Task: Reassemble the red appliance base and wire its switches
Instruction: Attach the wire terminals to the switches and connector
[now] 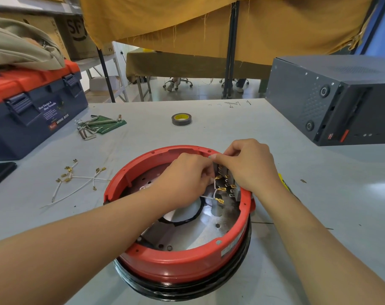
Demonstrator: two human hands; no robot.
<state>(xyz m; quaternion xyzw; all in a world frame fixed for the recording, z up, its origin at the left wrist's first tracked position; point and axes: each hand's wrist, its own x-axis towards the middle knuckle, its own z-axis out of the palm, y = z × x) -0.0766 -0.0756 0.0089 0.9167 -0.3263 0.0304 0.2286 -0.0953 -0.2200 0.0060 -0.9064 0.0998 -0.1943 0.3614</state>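
At table centre, head view: red appliance base (182, 263) sits open side up on the grey table (319, 194), a black ring under it. Both hands are inside at the far right wall, on the switch block (228, 183) with its rows of spade terminals.

Left hand (185, 175): fingers curled, pinching a white lead (206, 196) or its brass connector (219, 177) near the block. Right hand (251, 168): thumb and forefinger pinch at the top of the block, seemingly steadying it against the rim.

Doing this step well, my take:
- Keep the right hand bracing the block so the push doesn't flex the mount.
- Line the connector up square to the tab and push straight; don't rock it.
- Hold the brass sleeve, not the wire, or the crimp takes the load.
- Check the tab position before seating; the tabs are close together and easy to mix up.
- Spare leads (77, 179) lie left of the base, well apart, so more connections are likely to come.

Hard to make out:
- Left fingertips cover the contact point; can't tell whether the connector is already on a tab.
- Which tabs are populated is unclear, too small and glinting.
- Switch faces and the outer side of the wall aren't visible.
- Yellow object (283, 181) behind the right wrist is mostly hidden; can't identify it.
- Base label (229, 249) is unreadable.
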